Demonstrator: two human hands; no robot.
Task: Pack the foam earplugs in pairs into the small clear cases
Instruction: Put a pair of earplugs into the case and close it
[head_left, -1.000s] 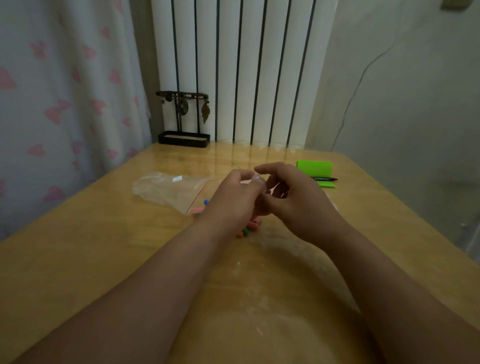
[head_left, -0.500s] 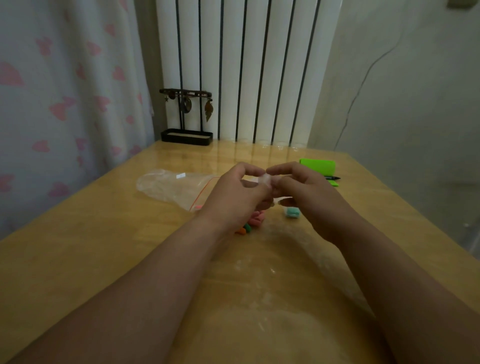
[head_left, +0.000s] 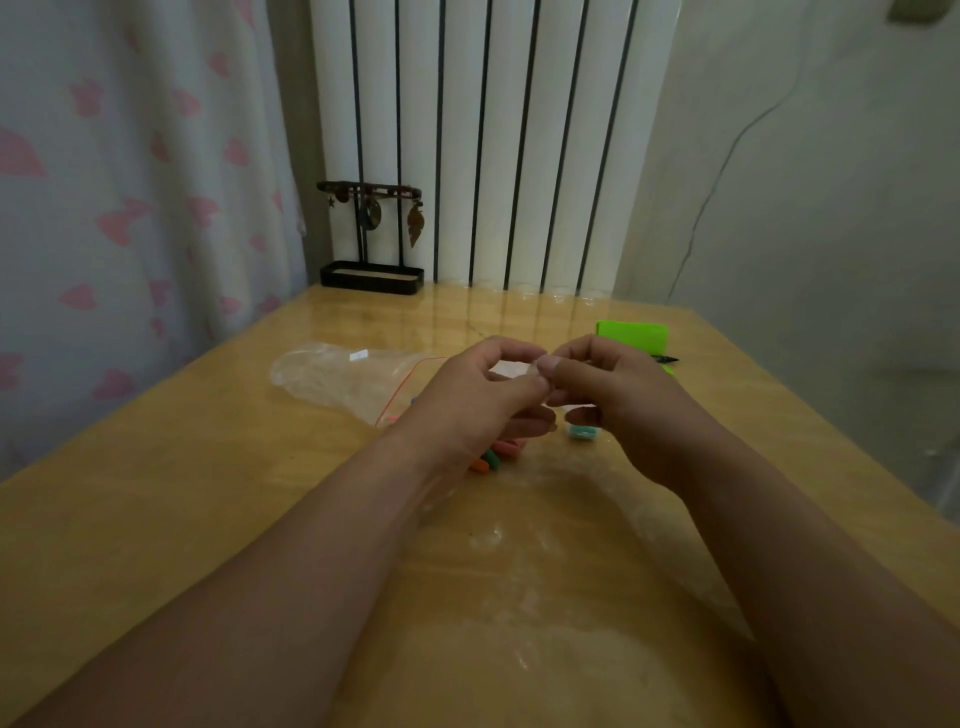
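Note:
Above the middle of the wooden table (head_left: 156, 509), my left hand (head_left: 478, 400) and my right hand (head_left: 618, 400) meet and pinch a small clear case (head_left: 530, 370) between their fingertips. What the case holds is hidden by my fingers. Under my left hand lie several foam earplugs (head_left: 496, 453), pink, green and orange. A teal earplug (head_left: 582, 431) lies on the table just below my right fingers.
A clear zip bag (head_left: 337, 376) with a red seal lies left of my hands. A bright green box (head_left: 631, 336) and a black pen (head_left: 665, 357) sit at the right. A black jewellery stand (head_left: 371, 244) stands at the back edge by the radiator.
My hands rose slightly and my right hand drew back to the right, baring the teal earplug beneath it. Both hands kept their pinch on the clear case.

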